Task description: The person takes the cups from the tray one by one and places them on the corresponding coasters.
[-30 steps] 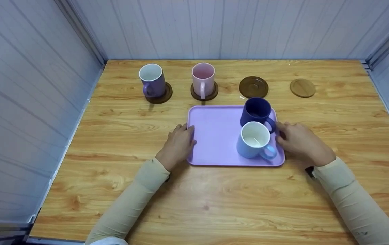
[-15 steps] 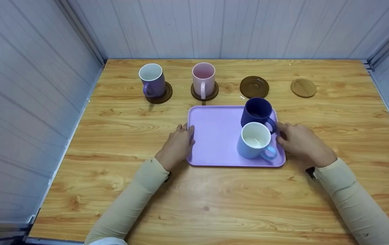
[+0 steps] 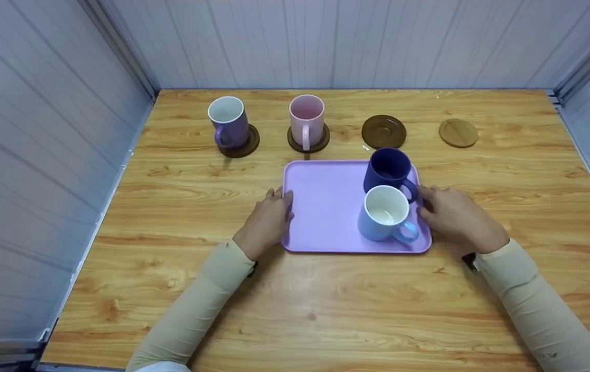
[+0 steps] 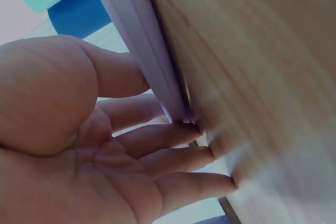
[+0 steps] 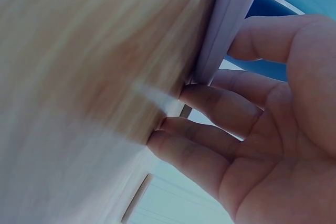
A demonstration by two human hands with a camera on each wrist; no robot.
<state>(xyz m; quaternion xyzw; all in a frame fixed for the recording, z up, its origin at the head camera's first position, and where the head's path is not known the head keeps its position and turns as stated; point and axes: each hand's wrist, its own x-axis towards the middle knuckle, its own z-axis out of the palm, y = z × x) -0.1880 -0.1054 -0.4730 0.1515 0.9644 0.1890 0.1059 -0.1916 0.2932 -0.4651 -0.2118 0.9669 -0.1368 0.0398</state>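
A lilac tray (image 3: pixel 326 206) lies flat on the table in the head view, a hand at each short end. My left hand (image 3: pixel 266 222) holds the left rim, thumb and index finger over the edge. In the left wrist view, its other fingertips (image 4: pixel 210 153) reach down to the tabletop beside the tray wall (image 4: pixel 139 40). My right hand (image 3: pixel 455 217) holds the right rim the same way, its lower fingertips (image 5: pixel 157 135) at the wood in the right wrist view. A light blue mug (image 3: pixel 375 227) and a navy mug (image 3: pixel 375 178) stand upright on the tray's right part.
Behind the tray, a purple mug (image 3: pixel 235 132) and a pink mug (image 3: pixel 297 126) each stand on a dark coaster. To their right lie a dark round coaster (image 3: pixel 384 132) and a lighter wooden coaster (image 3: pixel 458 133). Pale panel walls (image 3: pixel 326 46) border the table at back and sides.
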